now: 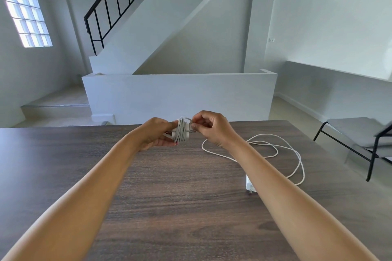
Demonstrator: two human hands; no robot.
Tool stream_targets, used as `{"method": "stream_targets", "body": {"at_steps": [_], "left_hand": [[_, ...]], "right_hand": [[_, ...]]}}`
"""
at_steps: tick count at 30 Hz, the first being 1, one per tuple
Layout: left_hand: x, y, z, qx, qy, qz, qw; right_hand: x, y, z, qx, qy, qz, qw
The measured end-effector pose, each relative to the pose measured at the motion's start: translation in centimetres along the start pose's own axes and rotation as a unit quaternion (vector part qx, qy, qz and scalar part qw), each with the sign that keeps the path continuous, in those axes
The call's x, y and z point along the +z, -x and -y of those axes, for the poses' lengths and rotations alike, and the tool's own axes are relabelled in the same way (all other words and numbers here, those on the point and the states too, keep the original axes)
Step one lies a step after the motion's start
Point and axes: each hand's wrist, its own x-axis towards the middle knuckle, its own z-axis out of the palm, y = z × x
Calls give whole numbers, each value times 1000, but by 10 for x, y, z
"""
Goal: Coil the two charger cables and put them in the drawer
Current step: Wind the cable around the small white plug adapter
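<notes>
Currently both hands are raised just above the far half of the worktop [169, 197], a dark wood-grain surface. My left hand [156, 133] grips a white charger block with its cable wound round it in many turns, the wrapped bundle [182, 132] held between thumb and fingers. My right hand [209, 128] pinches the cable end at the right side of that bundle, fingertips curled tight on it. The two hands are nearly touching, with the bundle between them.

Second charger [250, 182]: white block lying on the worktop, partly hidden under my right forearm, prongs pointing toward me. Its loose cable [275, 148] sprawls in open loops across the right side of the worktop, uncoiled.

No drawer seen from this view.

Surroundings: a grey chair [360, 133] with a black frame stands off the right edge; a white half-wall [180, 95] and a staircase with a black railing [118, 0] lie beyond; a glass-block window [25, 17] is at far left.
</notes>
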Motion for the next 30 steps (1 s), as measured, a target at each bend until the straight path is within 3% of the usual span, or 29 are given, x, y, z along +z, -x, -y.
{"method": "stream_targets", "body": {"at_steps": [12, 18, 30], "left_hand": [[5, -4, 6, 24, 39, 24, 999], [16, -5, 9, 57, -50, 1, 997], [14, -8, 7, 78, -59, -29, 995]], "right_hand": [[-6, -9, 0, 152, -23, 14, 988], [-8, -4, 6, 89, 166, 58, 980], [-13, -19, 11, 94, 181, 65, 977]]}}
